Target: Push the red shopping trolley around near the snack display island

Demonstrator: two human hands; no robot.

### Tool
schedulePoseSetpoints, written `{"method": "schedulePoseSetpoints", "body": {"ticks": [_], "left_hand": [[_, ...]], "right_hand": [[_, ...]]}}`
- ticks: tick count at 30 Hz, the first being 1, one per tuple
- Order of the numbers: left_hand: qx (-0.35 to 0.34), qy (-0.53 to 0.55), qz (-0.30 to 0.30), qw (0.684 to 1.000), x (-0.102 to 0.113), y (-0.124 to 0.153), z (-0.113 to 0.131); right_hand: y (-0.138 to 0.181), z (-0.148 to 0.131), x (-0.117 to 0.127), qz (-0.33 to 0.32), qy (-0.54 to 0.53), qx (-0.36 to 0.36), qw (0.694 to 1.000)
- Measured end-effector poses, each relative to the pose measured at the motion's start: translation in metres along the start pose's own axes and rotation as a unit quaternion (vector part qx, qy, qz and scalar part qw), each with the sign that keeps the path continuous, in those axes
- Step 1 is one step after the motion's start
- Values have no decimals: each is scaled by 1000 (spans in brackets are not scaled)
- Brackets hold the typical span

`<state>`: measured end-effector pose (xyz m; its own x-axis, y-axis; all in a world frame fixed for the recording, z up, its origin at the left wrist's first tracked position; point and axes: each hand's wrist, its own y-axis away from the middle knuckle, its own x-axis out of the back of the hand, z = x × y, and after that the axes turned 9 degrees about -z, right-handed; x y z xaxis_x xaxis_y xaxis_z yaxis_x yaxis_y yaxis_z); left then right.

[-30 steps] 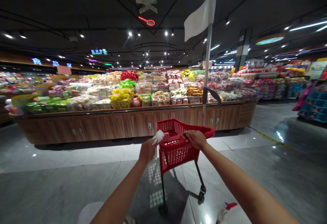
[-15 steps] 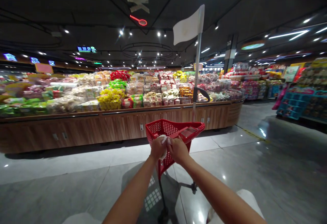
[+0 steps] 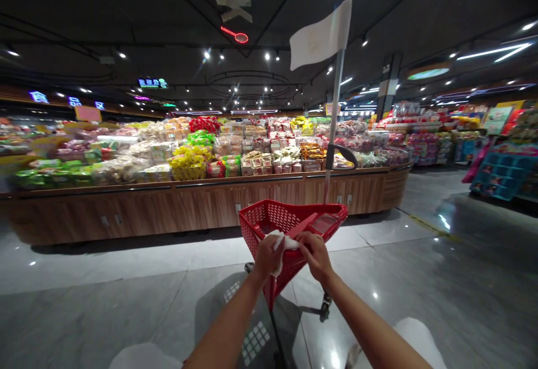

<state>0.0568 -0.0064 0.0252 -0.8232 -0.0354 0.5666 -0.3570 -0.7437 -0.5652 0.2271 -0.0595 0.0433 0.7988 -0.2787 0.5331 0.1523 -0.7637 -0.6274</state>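
A crumpled white cloth or tissue (image 3: 289,243) stretches between my two hands over the rim of a small red shopping cart (image 3: 272,216). My left hand (image 3: 268,256) is closed around one part of it, and some of it bulges out below the fingers. At the other end, my right hand (image 3: 316,252) pinches the white piece between thumb and fingers. Behind the hands, the cart's basket has perforated walls. A pole (image 3: 335,105) with a white flag (image 3: 321,35) and a dark grey handle (image 3: 342,157) rises at the cart's right side.
A long wood-panelled display counter (image 3: 143,215) runs across ahead, piled with packaged food, including yellow bags (image 3: 191,162). Farther right, a blue rack (image 3: 498,173) stands along the aisle. The grey floor (image 3: 403,279) is shiny. Lit signs hang overhead.
My hands have moved apart, my right hand shifting rightward, so more of the white piece shows between them. The view has turned slightly left, and the cart appears a little larger.
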Motion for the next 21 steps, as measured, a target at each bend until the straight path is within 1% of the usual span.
{"method": "schedulePoseSetpoints", "body": {"ticks": [2,4,7,9,11,12,14,16,18,21], "left_hand": [[-4,-8,-24,1000,1,-1,-8],[3,-20,-34,999,1,-2,-21],[53,-42,-14,998,6,1,-45],[84,-51,1,995,11,5,-58],[100,-54,7,993,14,8,-65],[105,-58,6,993,15,8,-66],[116,-74,1,991,13,9,-63],[122,-87,1,989,7,11,-58],[110,-82,22,990,1,14,-52],[68,-60,93,991,-4,17,-49]], "right_hand": [[8,6,11,-5,-29,25,999],[11,13,21,-21,-51,49,997],[6,23,36,-62,-70,61,994],[-2,24,44,-95,-43,37,994],[-12,17,47,-138,28,-22,990],[-17,10,46,-163,75,-60,982],[-26,-8,37,-208,170,-130,954],[-31,-29,21,-244,250,-167,922],[-31,-45,1,-261,300,-171,901],[-26,-54,-23,-252,333,-164,894]]}}
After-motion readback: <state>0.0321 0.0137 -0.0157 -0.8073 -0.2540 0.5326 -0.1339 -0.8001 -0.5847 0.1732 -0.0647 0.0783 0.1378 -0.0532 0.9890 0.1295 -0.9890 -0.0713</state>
